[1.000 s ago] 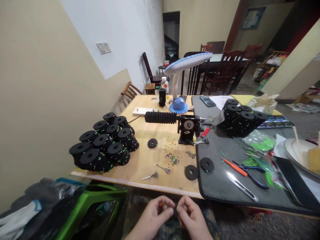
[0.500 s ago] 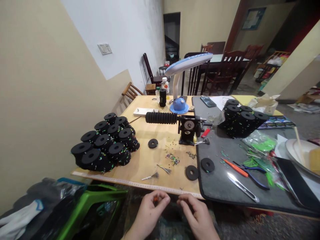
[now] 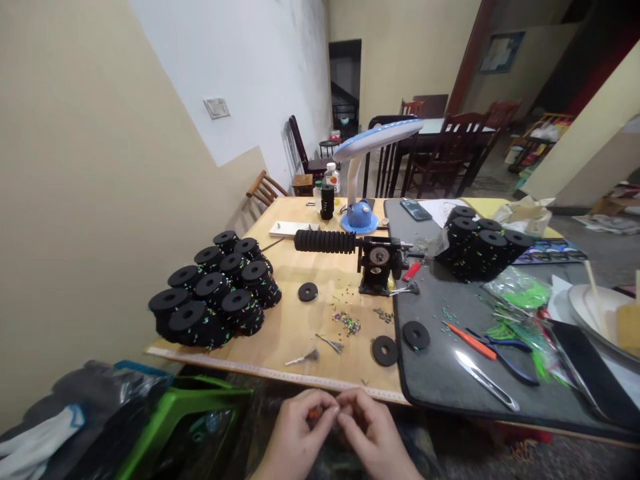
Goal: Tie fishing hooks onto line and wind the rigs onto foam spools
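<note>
My left hand is closed in a pinch just below the table's front edge, and a small orange thing shows between its curled fingers. Most of that thing is hidden, so its kind is unclear. Fingertip to fingertip with it is my right hand, also pinched; whatever lies between its fingers is hidden. On the wood beyond the hands are two bundles of fine wires, a heap of small coloured beads and a black foam disc.
A black hand-cranked winder with a ribbed black roll stands mid-table. Stacks of bead-studded black discs fill the left. Pliers, an orange-handled tool and tweezers lie on the grey mat. A blue lamp stands behind.
My right hand has moved left, so its fingertips now meet those of my left hand. The orange thing stays in my left hand. The camera view has shifted slightly.
</note>
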